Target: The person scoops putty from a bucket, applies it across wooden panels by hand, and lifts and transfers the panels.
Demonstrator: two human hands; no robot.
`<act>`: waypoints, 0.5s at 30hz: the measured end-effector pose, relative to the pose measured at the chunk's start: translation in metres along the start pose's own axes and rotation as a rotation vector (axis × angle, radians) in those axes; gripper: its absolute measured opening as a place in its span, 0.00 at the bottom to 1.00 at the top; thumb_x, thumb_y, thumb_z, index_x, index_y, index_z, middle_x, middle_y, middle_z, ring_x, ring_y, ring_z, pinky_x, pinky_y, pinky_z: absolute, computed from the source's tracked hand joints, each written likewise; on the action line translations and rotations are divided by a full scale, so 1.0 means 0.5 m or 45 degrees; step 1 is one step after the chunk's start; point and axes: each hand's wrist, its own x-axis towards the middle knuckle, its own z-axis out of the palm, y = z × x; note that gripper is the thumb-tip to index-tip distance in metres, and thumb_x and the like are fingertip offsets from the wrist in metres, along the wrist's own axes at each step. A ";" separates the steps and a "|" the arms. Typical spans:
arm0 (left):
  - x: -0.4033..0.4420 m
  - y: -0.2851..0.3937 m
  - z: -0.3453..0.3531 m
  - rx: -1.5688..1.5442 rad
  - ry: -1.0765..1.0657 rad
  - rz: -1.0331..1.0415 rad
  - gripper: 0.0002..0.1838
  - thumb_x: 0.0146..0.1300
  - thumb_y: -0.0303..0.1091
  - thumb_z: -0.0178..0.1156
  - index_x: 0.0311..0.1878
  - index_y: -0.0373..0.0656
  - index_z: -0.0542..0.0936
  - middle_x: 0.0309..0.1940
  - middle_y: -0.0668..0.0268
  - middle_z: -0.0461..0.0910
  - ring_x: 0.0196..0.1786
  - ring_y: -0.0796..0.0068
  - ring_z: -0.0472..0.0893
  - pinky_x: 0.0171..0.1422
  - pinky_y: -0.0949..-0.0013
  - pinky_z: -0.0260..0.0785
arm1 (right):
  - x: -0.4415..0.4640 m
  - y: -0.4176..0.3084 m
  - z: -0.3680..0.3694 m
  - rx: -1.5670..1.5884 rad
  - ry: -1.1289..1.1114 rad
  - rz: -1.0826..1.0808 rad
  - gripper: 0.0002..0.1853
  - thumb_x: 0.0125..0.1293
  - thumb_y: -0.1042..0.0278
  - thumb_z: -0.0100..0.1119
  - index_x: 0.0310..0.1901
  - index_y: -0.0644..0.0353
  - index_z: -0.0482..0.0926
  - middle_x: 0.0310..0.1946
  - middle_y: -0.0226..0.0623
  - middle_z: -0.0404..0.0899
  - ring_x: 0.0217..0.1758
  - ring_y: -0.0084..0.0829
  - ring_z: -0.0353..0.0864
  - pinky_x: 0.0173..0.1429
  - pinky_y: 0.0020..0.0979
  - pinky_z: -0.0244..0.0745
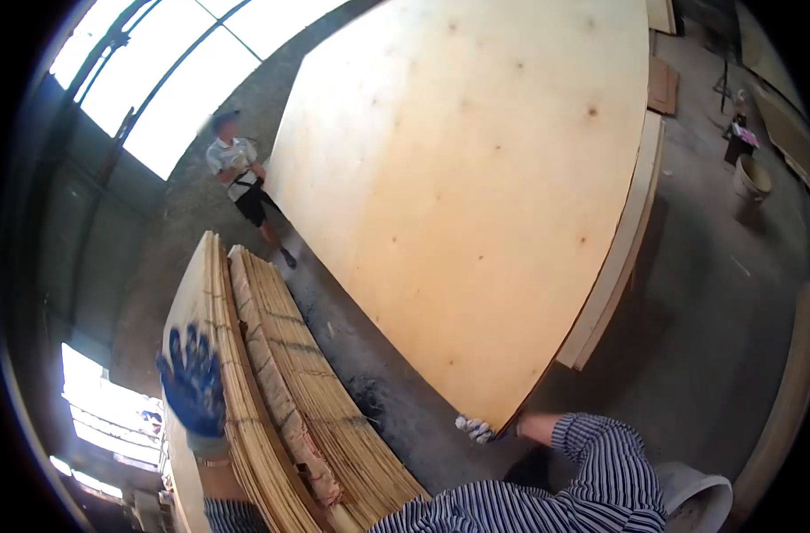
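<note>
Our right hand grips the board by its corner, likely for control; our left hand spreads open by the stack.

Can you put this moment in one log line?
left hand: gloved, open, near stacked sheets | right hand: gloved, holding large wooden sheet by corner | other person: standing beside sheet

Daylight from left; 2 blown-out zones: upper windows, lower-left opening. Plywood sheet washed pale toward upper left. Floor at right dim, soft shadow beside sheet. Fisheye bowing; corners black.
</note>
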 end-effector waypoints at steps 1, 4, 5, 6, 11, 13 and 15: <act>-0.034 0.020 -0.076 -0.199 -0.133 -0.080 0.32 0.79 0.55 0.27 0.79 0.48 0.51 0.79 0.52 0.49 0.79 0.50 0.52 0.82 0.44 0.43 | -0.016 -0.007 0.006 0.018 -0.020 -0.032 0.27 0.74 0.46 0.47 0.47 0.69 0.77 0.23 0.31 0.79 0.19 0.23 0.74 0.23 0.26 0.69; -0.121 0.013 -0.185 0.082 0.043 -0.009 0.32 0.78 0.56 0.31 0.78 0.50 0.55 0.77 0.53 0.55 0.75 0.51 0.62 0.76 0.43 0.58 | -0.139 -0.013 0.005 -0.059 0.649 -0.525 0.32 0.76 0.41 0.41 0.46 0.70 0.79 0.22 0.30 0.79 0.18 0.20 0.71 0.23 0.25 0.66; -0.143 -0.009 -0.177 0.109 0.377 0.041 0.30 0.79 0.55 0.34 0.77 0.50 0.58 0.74 0.53 0.60 0.71 0.51 0.69 0.70 0.46 0.69 | -0.191 0.003 -0.039 -0.096 0.677 -0.636 0.35 0.75 0.38 0.39 0.46 0.70 0.79 0.22 0.29 0.79 0.17 0.20 0.70 0.23 0.24 0.65; -0.158 -0.026 -0.217 0.094 0.519 0.049 0.29 0.79 0.53 0.35 0.76 0.50 0.59 0.74 0.54 0.61 0.70 0.53 0.71 0.68 0.47 0.72 | -0.244 0.021 -0.090 -0.138 0.710 -0.746 0.38 0.75 0.35 0.37 0.47 0.71 0.80 0.22 0.28 0.79 0.17 0.19 0.69 0.23 0.24 0.64; -0.192 -0.196 -0.337 0.194 0.342 -0.104 0.25 0.79 0.43 0.42 0.75 0.53 0.61 0.70 0.58 0.68 0.63 0.60 0.77 0.66 0.57 0.74 | -0.366 0.173 -0.116 -0.071 0.862 -0.969 0.42 0.71 0.28 0.34 0.42 0.66 0.83 0.21 0.26 0.79 0.18 0.21 0.70 0.25 0.26 0.66; -0.180 -0.285 -0.339 0.101 0.537 -0.202 0.25 0.76 0.37 0.47 0.75 0.54 0.62 0.68 0.65 0.72 0.56 0.70 0.80 0.61 0.65 0.75 | -0.381 0.226 -0.100 0.004 0.937 -1.088 0.42 0.71 0.28 0.35 0.41 0.66 0.82 0.21 0.26 0.79 0.18 0.21 0.70 0.25 0.26 0.66; -0.162 -0.354 -0.362 0.109 0.436 -0.335 0.26 0.74 0.32 0.50 0.74 0.54 0.63 0.66 0.70 0.74 0.50 0.76 0.82 0.59 0.68 0.75 | -0.380 0.285 -0.061 0.118 1.027 -1.308 0.32 0.73 0.36 0.44 0.42 0.64 0.80 0.23 0.26 0.79 0.19 0.22 0.72 0.26 0.26 0.69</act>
